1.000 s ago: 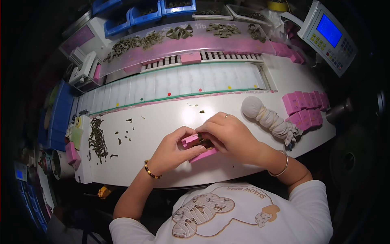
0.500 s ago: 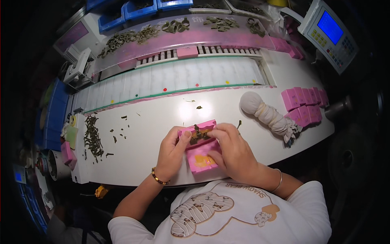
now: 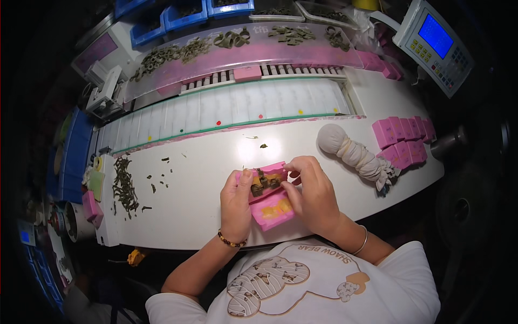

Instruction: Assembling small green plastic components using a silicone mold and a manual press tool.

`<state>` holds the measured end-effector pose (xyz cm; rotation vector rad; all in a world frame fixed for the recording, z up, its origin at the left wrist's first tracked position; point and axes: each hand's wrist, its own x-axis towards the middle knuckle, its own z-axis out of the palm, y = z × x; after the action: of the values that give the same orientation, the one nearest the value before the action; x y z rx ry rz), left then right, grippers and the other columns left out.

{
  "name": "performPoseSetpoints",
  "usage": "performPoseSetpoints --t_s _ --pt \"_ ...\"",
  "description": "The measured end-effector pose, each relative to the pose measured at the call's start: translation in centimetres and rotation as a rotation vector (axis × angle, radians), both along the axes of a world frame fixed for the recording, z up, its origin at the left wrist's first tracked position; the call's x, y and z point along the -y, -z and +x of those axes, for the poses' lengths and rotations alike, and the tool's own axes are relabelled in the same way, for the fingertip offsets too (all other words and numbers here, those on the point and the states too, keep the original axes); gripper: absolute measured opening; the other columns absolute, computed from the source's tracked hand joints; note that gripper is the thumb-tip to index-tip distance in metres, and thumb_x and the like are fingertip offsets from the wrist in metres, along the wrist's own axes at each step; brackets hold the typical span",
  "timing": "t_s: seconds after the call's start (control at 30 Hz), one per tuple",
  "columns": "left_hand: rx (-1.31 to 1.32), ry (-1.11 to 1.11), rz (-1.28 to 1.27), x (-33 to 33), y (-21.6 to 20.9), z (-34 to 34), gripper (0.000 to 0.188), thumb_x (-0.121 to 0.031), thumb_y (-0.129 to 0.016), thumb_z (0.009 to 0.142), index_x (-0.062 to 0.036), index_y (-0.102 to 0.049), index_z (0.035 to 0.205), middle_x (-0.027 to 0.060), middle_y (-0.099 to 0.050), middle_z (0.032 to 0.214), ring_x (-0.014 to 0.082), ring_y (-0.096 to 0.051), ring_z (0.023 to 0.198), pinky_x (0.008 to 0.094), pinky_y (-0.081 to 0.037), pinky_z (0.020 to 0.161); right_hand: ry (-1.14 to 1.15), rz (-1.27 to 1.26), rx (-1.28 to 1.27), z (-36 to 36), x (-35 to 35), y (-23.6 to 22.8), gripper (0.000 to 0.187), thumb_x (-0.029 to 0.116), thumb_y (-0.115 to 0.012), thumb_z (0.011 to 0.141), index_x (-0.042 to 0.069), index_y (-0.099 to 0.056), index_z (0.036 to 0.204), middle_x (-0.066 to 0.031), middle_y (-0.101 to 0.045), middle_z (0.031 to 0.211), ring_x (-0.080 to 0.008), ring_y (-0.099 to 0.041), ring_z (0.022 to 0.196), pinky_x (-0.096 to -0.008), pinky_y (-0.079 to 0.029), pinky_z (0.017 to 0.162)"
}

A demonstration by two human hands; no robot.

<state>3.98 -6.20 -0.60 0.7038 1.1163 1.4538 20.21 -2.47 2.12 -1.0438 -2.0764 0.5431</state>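
Observation:
A pink rubber mold (image 3: 263, 213) lies folded open between my hands, with orange-yellow patches in its near half. Dark green cast pieces (image 3: 264, 184) sit in its upper half. My left hand (image 3: 235, 204) is closed round the left end, its thumb along the edge. At the right edge, my right hand (image 3: 314, 191) has curled fingers and thumb on the mold; whether a small piece is pinched there too is hard to see. Beyond the mold, a small dark green scrap (image 3: 264, 146) rests on the white tabletop (image 3: 205, 210).
A wrapped white cloth bundle (image 3: 353, 154) lies at right, near stacked pink blocks (image 3: 402, 135). Dark green scraps (image 3: 125, 186) are heaped at left. Behind runs a white plate strip (image 3: 226, 105) below a clear shelf with green pieces. A control panel (image 3: 436, 40) stands far right.
My right hand has drawn its thumb up from the mold's near half to its right edge. The upper half now shows more of the green pieces. My left hand has turned slightly more upright.

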Motion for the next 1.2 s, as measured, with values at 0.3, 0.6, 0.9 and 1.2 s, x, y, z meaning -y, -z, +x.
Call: performPoseSetpoints --t_s 0.3,0.6,0.9,1.2 --pt "-0.189 0.075 0.058 0.1 -0.5 -1.6 0.023 -0.023 -0.052 0.105 -0.0001 -0.057 0.105 0.0015 -0.059 0.095 0.0054 -0.053 0.087 0.0234 -0.047 0.080 -0.027 -0.105 -0.121 -0.2 0.1 0.2 0.037 -0.007 -0.068 0.077 -0.001 -0.052 0.109 -0.0173 -0.054 0.102 -0.0312 -0.062 0.086 -0.0384 -0.053 0.076" --pt "-0.614 0.403 -0.028 -3.1 -3.1 -3.1 0.026 -0.025 -0.067 0.095 0.0012 -0.064 0.096 0.0010 -0.065 0.082 0.0054 -0.057 0.072 0.0219 -0.048 0.066 -0.106 -0.018 -0.072 -0.2 -0.3 0.6 0.040 -0.005 -0.069 0.076 0.000 -0.054 0.112 -0.0174 -0.057 0.110 -0.0346 -0.060 0.099 -0.0414 -0.052 0.083" --pt "-0.373 0.361 -0.185 -4.0 -3.0 -3.1 0.029 -0.025 -0.066 0.094 0.0025 -0.066 0.084 0.0018 -0.064 0.076 0.0059 -0.055 0.069 0.0224 -0.045 0.062 -0.066 -0.048 -0.079 -0.1 0.1 0.5 0.037 -0.004 -0.068 0.077 0.002 -0.059 0.112 -0.0142 -0.056 0.107 -0.0321 -0.062 0.095 -0.0391 -0.053 0.080" --pt "-0.279 0.292 -0.195 -3.8 -2.1 -2.9 0.027 -0.022 -0.065 0.094 -0.0006 -0.064 0.077 -0.0007 -0.059 0.073 0.0051 -0.049 0.068 0.0235 -0.041 0.061 -0.118 0.057 -0.021 -0.1 0.0 0.4 0.038 -0.005 -0.068 0.073 0.002 -0.064 0.111 -0.0111 -0.056 0.105 -0.0271 -0.062 0.092 -0.0360 -0.055 0.076"
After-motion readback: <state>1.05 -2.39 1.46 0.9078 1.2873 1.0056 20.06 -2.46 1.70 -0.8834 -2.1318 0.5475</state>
